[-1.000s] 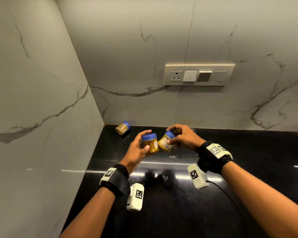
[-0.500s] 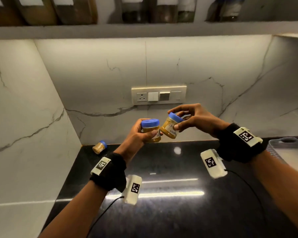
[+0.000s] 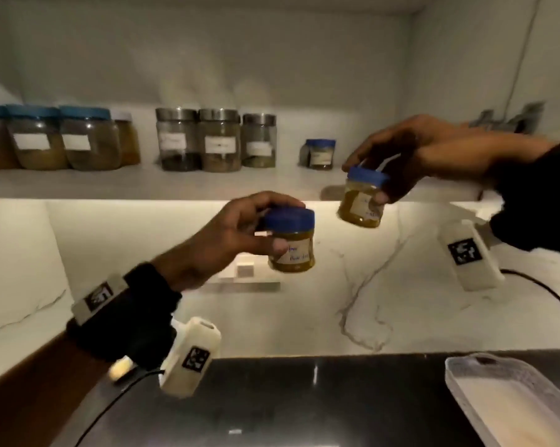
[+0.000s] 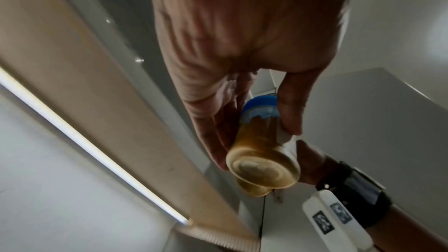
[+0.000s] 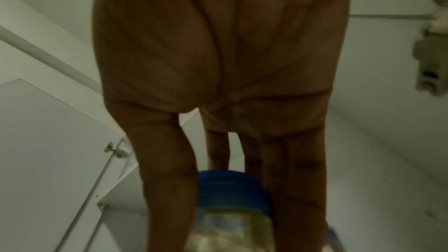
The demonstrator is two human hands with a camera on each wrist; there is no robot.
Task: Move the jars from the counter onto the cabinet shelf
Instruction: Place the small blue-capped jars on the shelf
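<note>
My left hand [image 3: 239, 230] grips a small blue-lidded jar [image 3: 293, 241] of yellow-brown powder, held upright in the air below the cabinet shelf [image 3: 175, 185]. In the left wrist view the thumb and fingers pinch this jar [image 4: 261, 150] near its lid. My right hand [image 3: 401, 156] grips a second blue-lidded jar [image 3: 362, 198] from above, tilted, at the shelf's front edge. The right wrist view shows fingers curled round that jar's lid [image 5: 230, 185].
On the shelf stand several labelled jars: blue-lidded ones [image 3: 88, 138] at left, steel-lidded ones [image 3: 219, 140] in the middle, a small blue-lidded one [image 3: 320, 153] to the right. The black counter [image 3: 304, 404] lies below, with a white tray [image 3: 511, 398] at right.
Both hands have lifted their jars from counter height up to the shelf. The right hand's jar has risen to the shelf edge. The view has tilted upward, and the shelf interior now shows.
</note>
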